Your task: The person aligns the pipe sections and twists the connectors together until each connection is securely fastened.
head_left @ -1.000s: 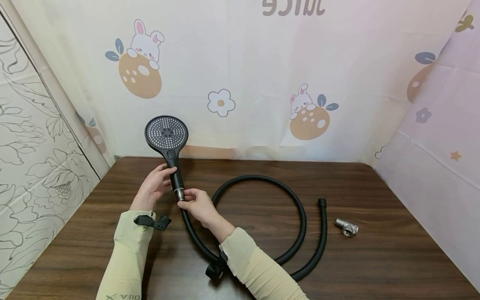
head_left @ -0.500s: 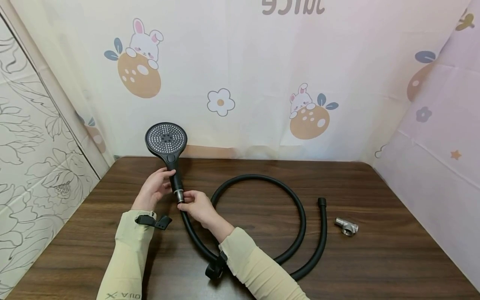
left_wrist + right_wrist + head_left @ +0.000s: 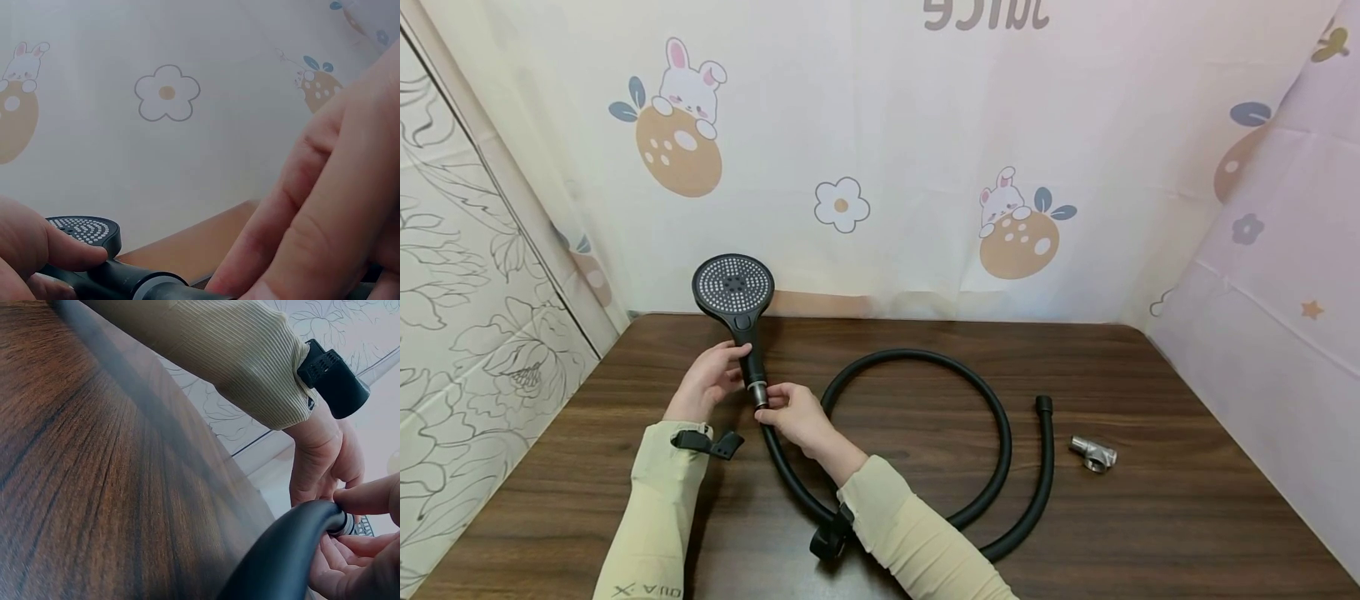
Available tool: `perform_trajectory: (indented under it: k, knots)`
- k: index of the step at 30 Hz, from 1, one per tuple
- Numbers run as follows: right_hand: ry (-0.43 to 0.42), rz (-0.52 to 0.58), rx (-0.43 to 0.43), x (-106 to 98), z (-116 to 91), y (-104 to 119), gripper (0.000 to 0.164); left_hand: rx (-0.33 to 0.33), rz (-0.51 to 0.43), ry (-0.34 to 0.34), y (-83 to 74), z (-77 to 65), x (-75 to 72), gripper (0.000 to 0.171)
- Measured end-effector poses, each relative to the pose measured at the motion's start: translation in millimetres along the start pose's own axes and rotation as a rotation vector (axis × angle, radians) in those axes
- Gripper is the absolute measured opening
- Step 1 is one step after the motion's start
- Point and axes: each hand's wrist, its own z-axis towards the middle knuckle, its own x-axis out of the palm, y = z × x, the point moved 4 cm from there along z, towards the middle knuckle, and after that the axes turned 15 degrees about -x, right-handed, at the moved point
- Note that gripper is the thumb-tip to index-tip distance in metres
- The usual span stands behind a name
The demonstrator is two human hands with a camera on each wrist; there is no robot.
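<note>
holding the work between two hands, we have the shower head (image 3: 733, 285) on our left side of the table, spray face toward us. our left hand (image 3: 706, 383) reaches in from the left, its fingers bent round the handle (image 3: 750, 360) below that face; our right hand (image 3: 802, 421) comes from the right, pinching the metal collar (image 3: 758, 393) at the handle's foot between thumb and fingers. the handle's long axis runs down from the face, leaning a little toward our right, and the collar lies on nearly that same line. we judge that this alignment is what counts, since any twist at the joint would turn about that shared axis, and the right hand is the nearer one to it. how fully the collar is seated, we cannot tell. below it the black hose (image 3: 917, 356) bends rightward into a loop, partly behind our right forearm, and tugs sideways, we suspect, if the handle tilts. the hose's free end (image 3: 1044, 406) lies well apart from both hands, with the silver t-shaped fitting (image 3: 1094, 454) near it, farther right.
</note>
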Motion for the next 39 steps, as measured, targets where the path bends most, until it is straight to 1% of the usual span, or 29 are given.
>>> perform_trajectory:
  k: [5,10,13,15,19,29,35,39]
  knots:
    - [0.005,-0.019,0.008,0.0,-0.7,-0.5,0.038,0.002,0.022,-0.001,0.6,1.1,0.0,0.061]
    - [0.018,-0.048,0.020,0.7,-3.2,0.2,0.037,-0.002,0.064,-0.023,3.6,2.2,-3.9,0.060]
    - [0.030,-0.058,0.027,1.1,-5.0,0.3,0.035,-0.008,0.086,-0.036,6.8,2.9,-6.9,0.055]
    - [0.036,-0.059,0.029,1.2,-5.5,-0.6,0.035,-0.010,0.094,-0.044,8.7,3.3,-8.3,0.048]
    - [0.039,-0.062,0.031,1.0,-5.5,-1.6,0.034,-0.019,0.084,-0.049,10.4,4.7,-10.2,0.041]
    - [0.059,-0.061,0.031,1.7,-4.6,-2.2,0.036,-0.048,0.075,-0.095,11.1,7.1,-11.8,0.041]
    - [0.078,-0.066,0.023,2.6,-4.1,-3.3,0.039,-0.077,0.083,-0.108,12.5,9.4,-12.3,0.038]
    - [0.087,-0.065,0.027,2.7,-4.6,-3.1,0.039,-0.090,0.080,-0.107,13.9,11.0,-13.0,0.034]
